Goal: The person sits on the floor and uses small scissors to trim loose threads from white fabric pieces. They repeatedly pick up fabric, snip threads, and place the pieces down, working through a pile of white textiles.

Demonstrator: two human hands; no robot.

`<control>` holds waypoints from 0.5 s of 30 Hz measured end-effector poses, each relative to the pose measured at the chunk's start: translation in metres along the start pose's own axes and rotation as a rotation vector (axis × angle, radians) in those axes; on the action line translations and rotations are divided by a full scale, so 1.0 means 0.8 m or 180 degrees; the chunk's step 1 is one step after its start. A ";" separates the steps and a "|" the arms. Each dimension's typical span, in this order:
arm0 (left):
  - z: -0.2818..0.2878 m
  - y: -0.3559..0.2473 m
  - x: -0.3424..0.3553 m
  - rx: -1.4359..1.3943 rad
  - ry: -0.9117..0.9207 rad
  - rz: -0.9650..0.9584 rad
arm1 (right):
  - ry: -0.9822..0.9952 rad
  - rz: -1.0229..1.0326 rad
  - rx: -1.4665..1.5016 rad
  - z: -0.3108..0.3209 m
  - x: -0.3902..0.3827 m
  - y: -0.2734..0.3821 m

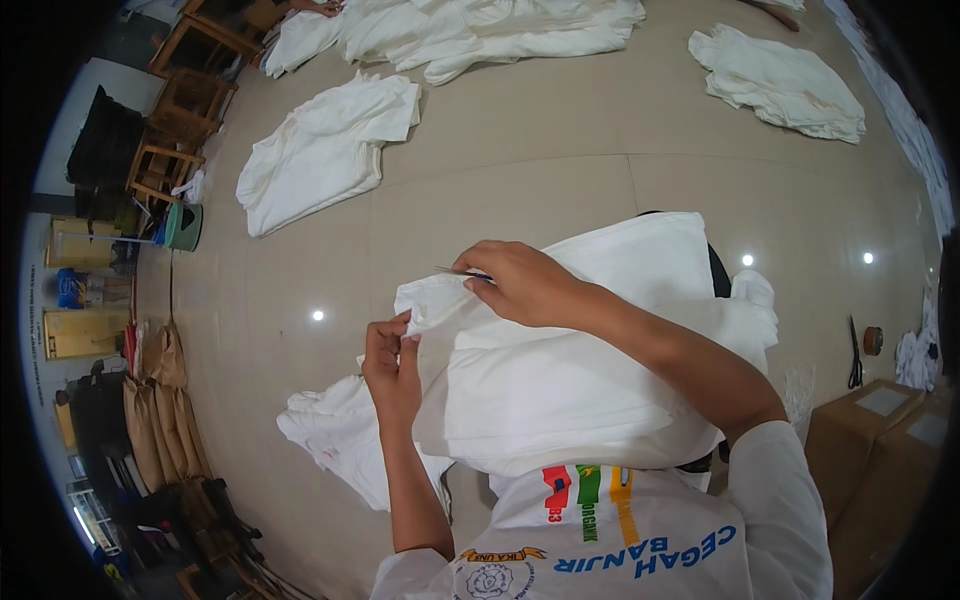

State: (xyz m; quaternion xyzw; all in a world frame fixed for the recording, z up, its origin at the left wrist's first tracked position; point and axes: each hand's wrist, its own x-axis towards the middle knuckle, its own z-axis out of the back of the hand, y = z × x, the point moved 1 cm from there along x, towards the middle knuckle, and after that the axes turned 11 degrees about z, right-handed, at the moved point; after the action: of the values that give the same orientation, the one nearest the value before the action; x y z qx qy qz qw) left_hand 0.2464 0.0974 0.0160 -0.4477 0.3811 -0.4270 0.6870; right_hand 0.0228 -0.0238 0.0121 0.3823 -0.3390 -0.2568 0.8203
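A white garment lies spread and folded over my lap. My left hand is closed, pinching the garment's edge between thumb and fingers. Across from it, my right hand grips what look like small thread snips, whose thin pointed blade sticks out to the left just above the garment's raised corner. Most of that tool is hidden in my fingers. Another white cloth piece lies crumpled on the floor beside my left forearm.
White garment stacks lie on the tiled floor: one pile ahead left, a larger heap beyond, another pile far right. Black scissors, a tape roll and cardboard boxes sit at right. Wooden chairs stand left. Another person's hand touches the heap.
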 end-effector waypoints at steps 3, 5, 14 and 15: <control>0.008 0.007 -0.017 -0.0127 0.0093 0.0096 | 0.0523 -0.0237 0.0576 -0.011 0.007 -0.001; 0.011 0.016 -0.022 -0.0344 0.0173 0.0179 | 0.0888 -0.0336 0.0727 -0.012 0.006 0.010; 0.013 0.012 -0.025 -0.0425 -0.0121 -0.0173 | 0.1027 -0.0810 0.0662 -0.031 -0.001 0.033; 0.013 0.007 -0.026 -0.0462 -0.0134 -0.0119 | 0.0954 -0.0889 0.0731 -0.038 -0.002 0.029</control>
State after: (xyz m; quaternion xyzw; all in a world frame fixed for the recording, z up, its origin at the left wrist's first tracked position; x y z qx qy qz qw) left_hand 0.2495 0.1212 0.0170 -0.5123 0.3882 -0.4015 0.6524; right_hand 0.0482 0.0047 0.0154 0.5503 -0.1842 -0.2679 0.7691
